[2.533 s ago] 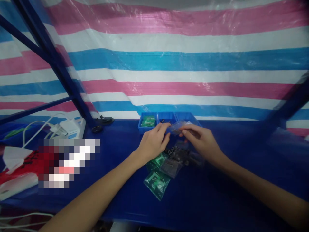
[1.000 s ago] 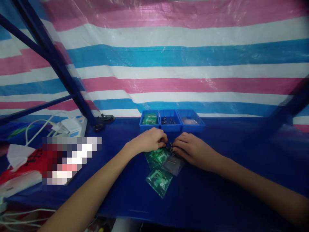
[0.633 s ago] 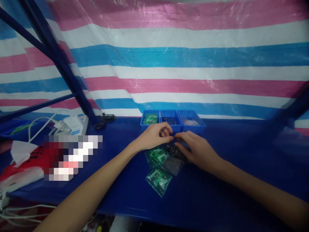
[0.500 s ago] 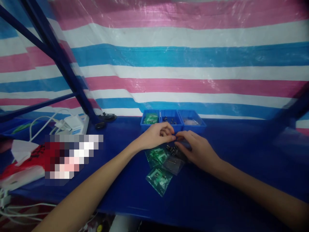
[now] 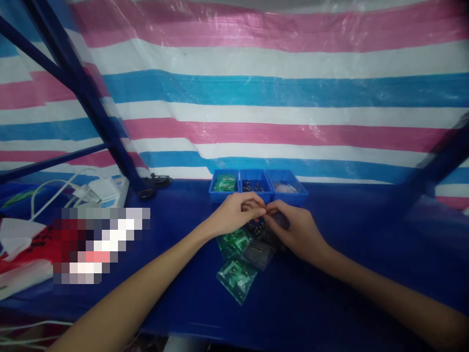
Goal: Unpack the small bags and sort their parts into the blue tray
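Observation:
My left hand (image 5: 240,211) and my right hand (image 5: 296,226) meet at the fingertips above the blue table, in front of the bins. Each is closed in a pinch; whatever lies between the fingers is too small to make out. Below them is a pile of small dark screw-like parts (image 5: 259,229), partly hidden by the hands. Several green plastic bags (image 5: 234,242) lie under the left wrist, beside a clear bag (image 5: 258,254) with a thin metal piece inside. Nearer to me lies a separate green bag (image 5: 237,279).
Behind my hands stand three joined blue bins: a left one (image 5: 212,196) with green bags, a middle one (image 5: 269,188) with small dark parts, a right one (image 5: 293,197) with clear bags. At left are a power strip (image 5: 119,193), cables and a red package (image 5: 40,249).
The view has shifted slightly, so the table's things sit a little further left. My hands have drawn closer together, their fingertips now touching or nearly so.

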